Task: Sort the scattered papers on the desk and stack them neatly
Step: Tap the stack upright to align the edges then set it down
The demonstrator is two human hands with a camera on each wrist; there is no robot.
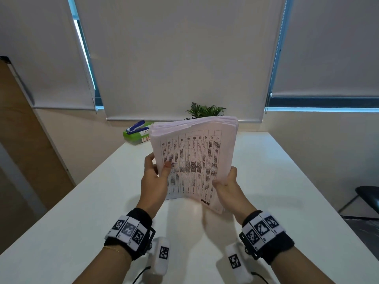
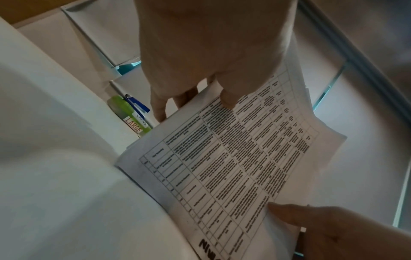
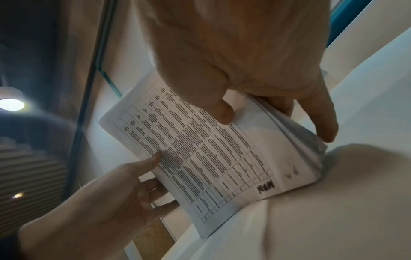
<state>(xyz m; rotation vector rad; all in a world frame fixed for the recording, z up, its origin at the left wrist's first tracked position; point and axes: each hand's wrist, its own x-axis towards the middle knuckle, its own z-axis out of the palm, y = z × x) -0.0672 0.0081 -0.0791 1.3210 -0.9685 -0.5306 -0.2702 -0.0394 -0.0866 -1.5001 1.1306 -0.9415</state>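
Observation:
A thick stack of papers (image 1: 194, 158) stands upright on its lower edge on the white desk (image 1: 287, 181), its front sheet printed with a table of text. My left hand (image 1: 156, 173) grips the stack's left edge, thumb on the front sheet and fingers behind. My right hand (image 1: 225, 183) grips the right edge the same way. In the left wrist view the stack (image 2: 233, 158) shows below my left hand (image 2: 200, 98). In the right wrist view my right hand (image 3: 266, 112) pinches the stack (image 3: 200, 149), whose sheet edges fan at the lower right.
A green box (image 1: 134, 136) labelled LARGE with a blue stapler (image 1: 136, 126) on top sits at the desk's far left. A small green plant (image 1: 205, 110) stands behind the stack. A black chair (image 1: 367, 198) is off the desk's right side. Blinds cover the windows.

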